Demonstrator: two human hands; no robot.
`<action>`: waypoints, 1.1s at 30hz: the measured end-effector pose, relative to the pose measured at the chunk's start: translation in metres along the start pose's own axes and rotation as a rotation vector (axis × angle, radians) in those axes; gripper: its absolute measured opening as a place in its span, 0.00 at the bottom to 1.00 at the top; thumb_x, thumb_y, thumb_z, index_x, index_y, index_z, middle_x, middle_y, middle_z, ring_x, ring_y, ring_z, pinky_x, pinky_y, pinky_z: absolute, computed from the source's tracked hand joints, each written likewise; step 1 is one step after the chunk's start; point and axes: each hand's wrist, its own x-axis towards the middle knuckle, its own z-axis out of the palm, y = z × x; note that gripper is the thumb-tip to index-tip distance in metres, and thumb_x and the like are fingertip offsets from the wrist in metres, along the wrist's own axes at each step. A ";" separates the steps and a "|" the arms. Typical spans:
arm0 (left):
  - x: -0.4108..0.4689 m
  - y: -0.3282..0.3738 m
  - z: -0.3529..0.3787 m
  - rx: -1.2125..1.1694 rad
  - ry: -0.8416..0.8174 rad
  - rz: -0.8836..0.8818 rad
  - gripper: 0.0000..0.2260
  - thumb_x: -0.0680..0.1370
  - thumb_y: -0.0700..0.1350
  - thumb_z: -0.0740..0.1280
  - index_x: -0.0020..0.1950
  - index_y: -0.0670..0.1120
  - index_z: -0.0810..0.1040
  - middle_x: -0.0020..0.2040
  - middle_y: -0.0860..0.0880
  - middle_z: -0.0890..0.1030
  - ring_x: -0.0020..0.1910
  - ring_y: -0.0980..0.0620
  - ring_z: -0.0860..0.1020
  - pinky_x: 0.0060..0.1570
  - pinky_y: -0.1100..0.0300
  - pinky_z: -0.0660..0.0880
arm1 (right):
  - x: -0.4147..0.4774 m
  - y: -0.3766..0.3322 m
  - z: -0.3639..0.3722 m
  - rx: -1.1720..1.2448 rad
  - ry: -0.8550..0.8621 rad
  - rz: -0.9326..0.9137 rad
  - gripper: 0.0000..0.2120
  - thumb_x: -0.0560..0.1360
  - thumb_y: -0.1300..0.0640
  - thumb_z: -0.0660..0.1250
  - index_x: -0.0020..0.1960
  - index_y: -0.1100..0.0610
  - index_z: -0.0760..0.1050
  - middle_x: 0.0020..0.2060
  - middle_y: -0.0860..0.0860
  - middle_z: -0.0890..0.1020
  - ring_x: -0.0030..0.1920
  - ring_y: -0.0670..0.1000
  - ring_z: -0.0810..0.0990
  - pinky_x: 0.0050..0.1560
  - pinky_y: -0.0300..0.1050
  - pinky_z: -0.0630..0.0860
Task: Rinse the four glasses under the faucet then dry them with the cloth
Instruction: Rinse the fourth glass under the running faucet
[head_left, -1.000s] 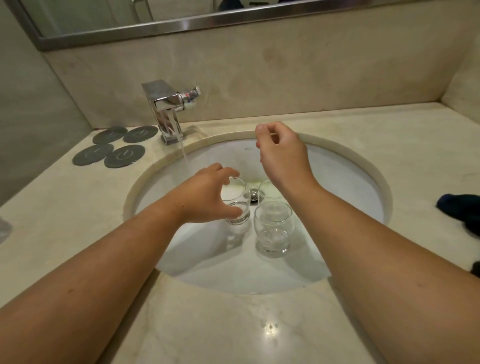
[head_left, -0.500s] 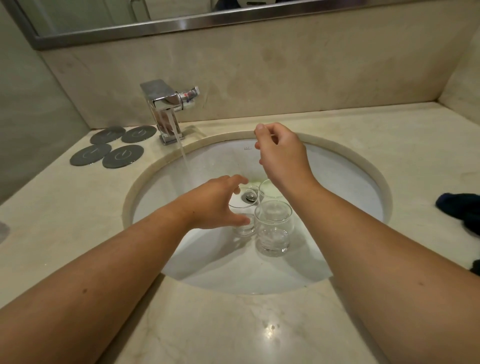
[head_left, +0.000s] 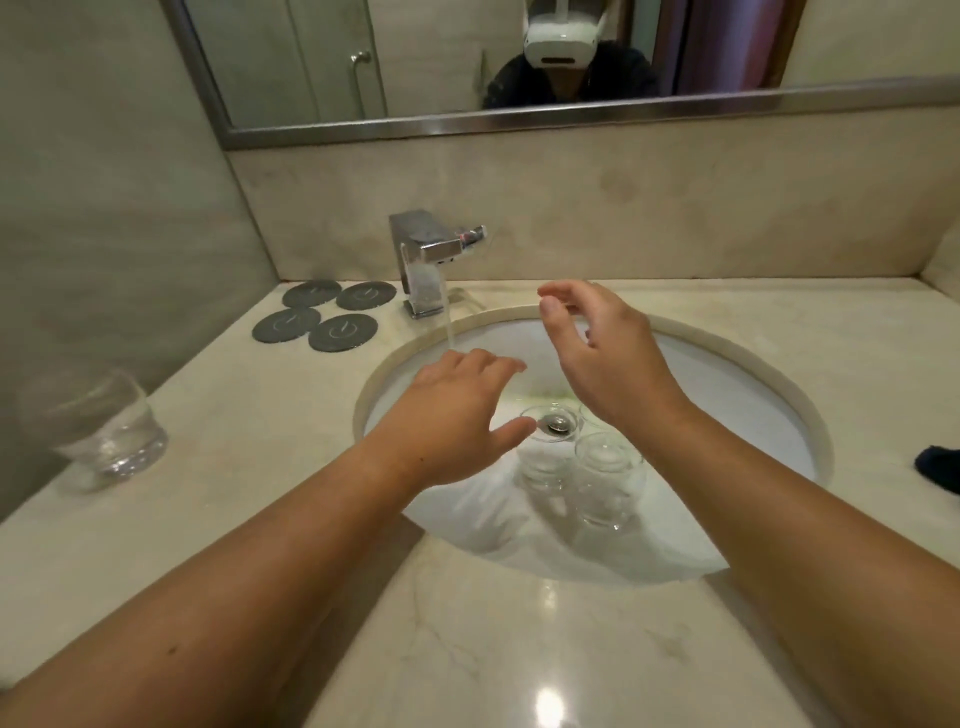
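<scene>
Your left hand (head_left: 457, 410): over the white oval sink basin (head_left: 727, 374), left of its drain (head_left: 558, 423). Fingers are spread and nearly straight, holding nothing. The thumb tip lies just beside the rim of the left clear glass tumbler (head_left: 540, 467); you cannot tell whether it touches.

Your right hand (head_left: 608, 364): over the back half of the basin, fingers loosely curled, thumb apart from them, holding nothing.

Left clear glass tumbler: upright in the basin, just in front of the drain.

Right clear glass tumbler (head_left: 605, 483): upright in the basin, right beside the first.

Third tumbler (head_left: 583, 413): in the basin, only a sliver of rim showing under your right wrist.

Fourth clear tumbler (head_left: 98, 431): on the counter, well left of the basin, blurred.

Square chrome faucet (head_left: 426, 254): behind the basin's left rim, its stream of water (head_left: 450, 332) running.

Dark blue cloth (head_left: 935, 467): on the counter right of the basin.

Changes: half a second ago your left hand gripped the left tumbler; it has let go and lifted. Your right thumb and forefinger have parted.
</scene>
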 end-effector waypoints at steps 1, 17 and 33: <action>-0.009 -0.005 -0.007 0.022 0.025 -0.016 0.30 0.83 0.65 0.62 0.83 0.56 0.63 0.79 0.52 0.70 0.78 0.47 0.65 0.77 0.49 0.61 | -0.001 -0.006 0.002 -0.039 -0.025 -0.028 0.17 0.87 0.47 0.60 0.70 0.53 0.78 0.65 0.47 0.82 0.65 0.46 0.79 0.62 0.38 0.73; -0.161 -0.148 -0.103 0.199 0.205 -0.538 0.30 0.81 0.61 0.67 0.80 0.51 0.68 0.76 0.45 0.72 0.74 0.40 0.68 0.74 0.45 0.62 | -0.046 -0.144 0.125 -0.079 -0.291 -0.291 0.29 0.82 0.37 0.55 0.76 0.52 0.72 0.75 0.47 0.75 0.75 0.48 0.70 0.76 0.51 0.68; -0.173 -0.192 -0.097 -0.280 0.343 -0.842 0.41 0.76 0.55 0.77 0.84 0.49 0.62 0.77 0.41 0.71 0.73 0.41 0.74 0.71 0.47 0.73 | -0.065 -0.130 0.146 -0.049 -0.241 -0.277 0.19 0.84 0.46 0.64 0.72 0.51 0.75 0.72 0.46 0.77 0.72 0.47 0.73 0.73 0.45 0.69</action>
